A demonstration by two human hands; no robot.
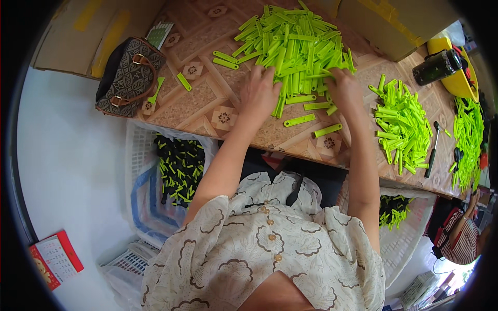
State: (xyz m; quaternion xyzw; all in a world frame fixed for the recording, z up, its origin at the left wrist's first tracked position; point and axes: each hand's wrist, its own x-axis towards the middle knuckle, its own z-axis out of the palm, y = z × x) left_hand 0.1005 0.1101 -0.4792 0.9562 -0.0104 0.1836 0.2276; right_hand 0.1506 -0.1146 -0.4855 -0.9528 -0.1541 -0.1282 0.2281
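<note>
Reaching into the big pile (pixel 293 44) of bright green plastic strips on the table (pixel 207 98), I have both hands at its near edge. My left hand (pixel 258 93) lies flat, fingers spread, palm down on the strips at the pile's near-left side; it grips nothing that I can see. My right hand (pixel 342 89) sits on the pile's near-right side with fingers curled down among the strips; whether they are closed on any I cannot tell.

A few loose strips (pixel 306 120) lie just nearer to me than the pile, between my forearms, and more are scattered to the pile's left. To the pile's right sits a second, smaller heap (pixel 402 124) of the same strips, and beyond that a dark-handled tool (pixel 432 150) and a third heap (pixel 467 140) by the table's edge. Further right of the pile a dark bottle (pixel 437 66) lies against a yellow bowl (pixel 456 83).

Far left of the pile a patterned handbag (pixel 127 78) rests on the table's corner. Below the table, nearer to me than the pile, a white basket (pixel 137 155) holds black and green pieces, and another basket (pixel 404 238) stands at my right.
</note>
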